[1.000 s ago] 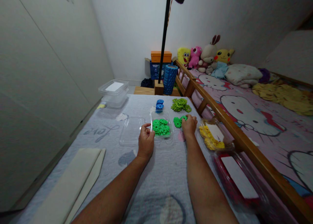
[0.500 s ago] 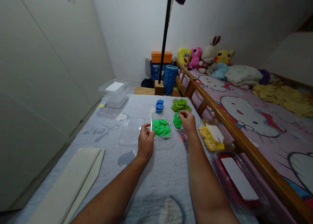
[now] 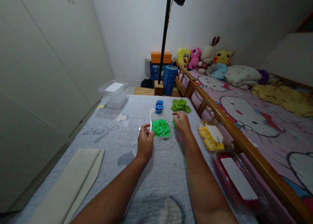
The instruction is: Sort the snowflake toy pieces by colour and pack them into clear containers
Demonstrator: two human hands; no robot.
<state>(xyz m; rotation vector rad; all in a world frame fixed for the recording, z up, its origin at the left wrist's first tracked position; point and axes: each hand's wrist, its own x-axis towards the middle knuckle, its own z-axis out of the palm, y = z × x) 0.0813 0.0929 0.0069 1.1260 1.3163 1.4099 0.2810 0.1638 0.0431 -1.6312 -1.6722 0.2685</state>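
A clear plastic container [image 3: 160, 115] holds a heap of green flower-shaped plastic discs [image 3: 160, 128]. My left hand [image 3: 146, 141] grips the container's left edge, with the thumb on its near side. Just right of the container is my right hand [image 3: 182, 123], its thumb and finger curled close together above a small group of green discs [image 3: 174, 122]. The hand hides most of this group, and I cannot make out what lies between its fingertips. To the left, an empty clear lid [image 3: 132, 132] rests on the cloth.
Behind the container sit blue discs [image 3: 159, 106] and a lime-green pile [image 3: 180, 105]. Boxes of yellow pieces [image 3: 210, 140] and red pieces [image 3: 238, 178] line the right side by the wooden bed rail [image 3: 215, 111]. Lidded clear boxes [image 3: 113, 93] stand back left; folded cloth [image 3: 70, 181] lies front left.
My right hand has shifted left toward the container and now covers more of the small green group. My left hand stays at the container's edge.
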